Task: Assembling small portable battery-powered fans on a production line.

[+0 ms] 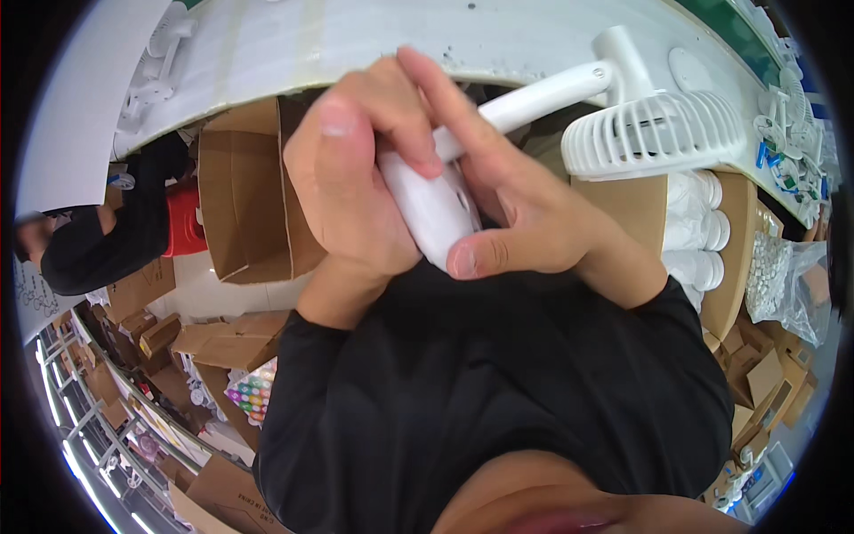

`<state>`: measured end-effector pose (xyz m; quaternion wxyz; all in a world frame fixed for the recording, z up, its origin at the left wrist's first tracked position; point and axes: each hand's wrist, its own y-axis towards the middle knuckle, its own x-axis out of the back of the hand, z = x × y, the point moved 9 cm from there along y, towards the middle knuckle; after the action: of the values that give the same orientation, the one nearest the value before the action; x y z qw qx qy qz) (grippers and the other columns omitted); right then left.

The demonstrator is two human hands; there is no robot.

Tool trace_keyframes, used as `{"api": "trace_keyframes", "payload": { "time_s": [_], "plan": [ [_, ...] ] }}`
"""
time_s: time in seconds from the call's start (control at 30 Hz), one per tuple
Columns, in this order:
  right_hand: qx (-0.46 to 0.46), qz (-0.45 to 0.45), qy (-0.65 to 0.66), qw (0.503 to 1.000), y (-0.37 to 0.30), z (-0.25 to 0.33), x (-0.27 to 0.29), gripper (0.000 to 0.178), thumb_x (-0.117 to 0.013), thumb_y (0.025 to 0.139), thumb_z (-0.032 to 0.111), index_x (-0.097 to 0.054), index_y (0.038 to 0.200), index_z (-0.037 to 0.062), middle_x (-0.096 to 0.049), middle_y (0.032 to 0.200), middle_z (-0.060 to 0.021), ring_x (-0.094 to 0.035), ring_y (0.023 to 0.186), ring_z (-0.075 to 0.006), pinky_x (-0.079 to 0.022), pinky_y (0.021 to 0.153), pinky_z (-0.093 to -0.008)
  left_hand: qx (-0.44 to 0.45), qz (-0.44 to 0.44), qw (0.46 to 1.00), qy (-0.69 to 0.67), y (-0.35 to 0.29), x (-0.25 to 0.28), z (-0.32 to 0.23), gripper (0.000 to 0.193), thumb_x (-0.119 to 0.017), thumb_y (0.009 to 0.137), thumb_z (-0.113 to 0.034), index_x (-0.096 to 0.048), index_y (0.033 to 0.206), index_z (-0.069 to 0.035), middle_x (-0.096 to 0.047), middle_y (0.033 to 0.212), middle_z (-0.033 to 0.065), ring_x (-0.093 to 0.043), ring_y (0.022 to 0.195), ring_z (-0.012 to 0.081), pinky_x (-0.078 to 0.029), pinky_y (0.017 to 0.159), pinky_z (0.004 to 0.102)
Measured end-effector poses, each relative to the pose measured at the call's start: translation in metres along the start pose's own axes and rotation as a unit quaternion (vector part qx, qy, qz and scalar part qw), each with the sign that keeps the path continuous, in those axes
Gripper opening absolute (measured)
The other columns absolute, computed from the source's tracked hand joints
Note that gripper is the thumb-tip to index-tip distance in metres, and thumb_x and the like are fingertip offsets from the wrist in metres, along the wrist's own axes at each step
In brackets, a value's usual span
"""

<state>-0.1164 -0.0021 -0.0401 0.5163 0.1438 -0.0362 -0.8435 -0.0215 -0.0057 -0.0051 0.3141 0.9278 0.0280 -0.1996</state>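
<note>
Between my two hands, in front of my chest, is a small white fan (543, 96). Its smooth rounded base sits in my palms, and a straight arm runs from it to the upper right, ending in a hinge and a round slatted cage. My left hand (347, 169) wraps the left side of the base, fingers curled over its top. On the other side, my right hand (525, 191) grips the base with the thumb pressed on its lower end and the fingers stretched along the arm's root. The underside of the base is partly hidden by my fingers.
A white table (356, 40) curves across the top, with white fans (156, 67) at its left and a white disc (689, 67) at its right. Open cardboard boxes (240, 191) flank me; stacked white round parts (698, 222) fill one. Another person (98, 236) sits at left.
</note>
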Motion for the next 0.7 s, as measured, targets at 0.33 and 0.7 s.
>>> {"api": "trace_keyframes", "payload": {
  "time_s": [0.33, 0.7],
  "plan": [
    [0.145, 0.038, -0.217, 0.965, 0.014, 0.016, -0.002, 0.140, -0.089, 0.059, 0.025, 0.010, 0.155, 0.0043, 0.002, 0.161, -0.0216, -0.016, 0.147, -0.0358, -0.023, 0.118, -0.0458, 0.030, -0.149, 0.988, -0.014, 0.004, 0.009, -0.003, 0.046, -0.032, 0.102, -0.033, -0.054, 0.073, -0.005, -0.057, 0.069, 0.0089, -0.048, 0.062, 0.0171, -0.040, 0.065, 0.0282],
    [0.018, -0.347, -0.413, 0.842, -0.043, -0.021, 0.148, 0.048, -0.067, 0.082, 0.006, -0.055, 0.128, -0.0017, -0.064, 0.116, -0.0202, -0.062, 0.102, -0.0325, -0.048, 0.089, -0.0378, 0.075, -0.202, 0.974, 0.063, 0.046, 0.014, 0.140, 0.006, -0.049, 0.087, -0.006, -0.053, 0.084, -0.007, -0.052, 0.080, 0.0027, -0.046, 0.075, 0.0134, -0.041, 0.071, 0.0256]
  ]
}}
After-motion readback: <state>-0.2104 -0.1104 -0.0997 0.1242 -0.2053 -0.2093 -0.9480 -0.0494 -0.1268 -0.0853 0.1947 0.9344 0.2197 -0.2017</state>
